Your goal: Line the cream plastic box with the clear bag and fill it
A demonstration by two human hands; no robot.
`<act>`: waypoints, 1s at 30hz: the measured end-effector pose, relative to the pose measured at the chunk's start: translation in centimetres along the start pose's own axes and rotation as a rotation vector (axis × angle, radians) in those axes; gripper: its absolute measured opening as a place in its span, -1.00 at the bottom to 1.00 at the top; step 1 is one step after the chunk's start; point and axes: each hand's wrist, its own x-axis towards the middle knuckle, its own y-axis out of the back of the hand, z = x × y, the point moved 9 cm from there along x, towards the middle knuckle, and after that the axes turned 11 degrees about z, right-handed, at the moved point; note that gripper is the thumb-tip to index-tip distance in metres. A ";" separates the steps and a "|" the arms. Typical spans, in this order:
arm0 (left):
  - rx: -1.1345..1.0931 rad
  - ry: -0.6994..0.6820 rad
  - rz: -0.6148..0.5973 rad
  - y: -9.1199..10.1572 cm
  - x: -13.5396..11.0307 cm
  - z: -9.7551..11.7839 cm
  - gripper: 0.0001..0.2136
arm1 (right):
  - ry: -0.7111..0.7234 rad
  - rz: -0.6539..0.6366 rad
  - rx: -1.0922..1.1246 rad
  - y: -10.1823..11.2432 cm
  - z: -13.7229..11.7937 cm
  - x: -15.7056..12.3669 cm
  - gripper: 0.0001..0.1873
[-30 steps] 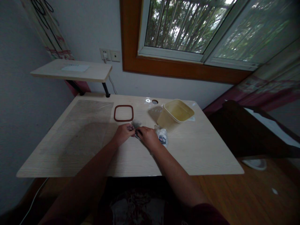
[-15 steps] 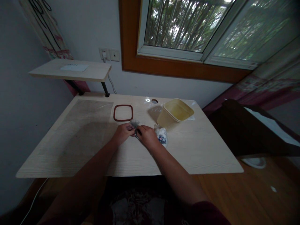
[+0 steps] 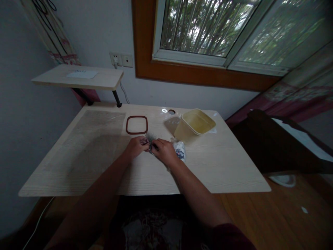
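My left hand (image 3: 137, 147) and my right hand (image 3: 164, 151) meet at the middle of the pale wooden table (image 3: 221, 166). Both have their fingers pinched together on a small crinkled clear wrapper (image 3: 150, 140) between them. What the wrapper contains is too small to make out. A white packet with blue print (image 3: 180, 151) lies on the table right beside my right hand. A dark red square ring (image 3: 136, 125) lies flat just beyond my hands.
A pale yellow plastic tub (image 3: 195, 125) stands at the back right of the table, near a round cable hole (image 3: 171, 111). A raised shelf (image 3: 78, 78) stands at the back left. A window is behind, and a dark bed edge (image 3: 270, 142) lies to the right.
My hands have stayed together at the same place, working the wrapper slightly. The view has shifted a little.
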 end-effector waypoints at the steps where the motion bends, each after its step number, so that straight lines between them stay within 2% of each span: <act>1: -0.024 0.018 -0.012 -0.1 0.0 0.0 -0.89 | 0.006 0.009 0.026 0.2 0.0 0.0 -0.88; 8: -0.133 0.074 -0.106 -0.5 -0.4 0.7 -0.88 | 0.008 0.105 0.202 1.5 0.1 0.0 -0.86; 15: -0.175 0.068 -0.053 -0.1 -0.3 0.8 -0.77 | -0.072 0.088 0.234 1.4 0.3 0.1 -0.86; 23: -0.070 0.019 0.079 0.5 -0.1 -0.2 -0.82 | -0.064 0.027 0.030 0.3 0.1 0.1 -0.87; 30: -0.046 -0.041 0.087 0.2 -0.3 -0.2 -0.84 | -0.073 -0.008 -0.089 -0.5 0.4 0.0 -0.85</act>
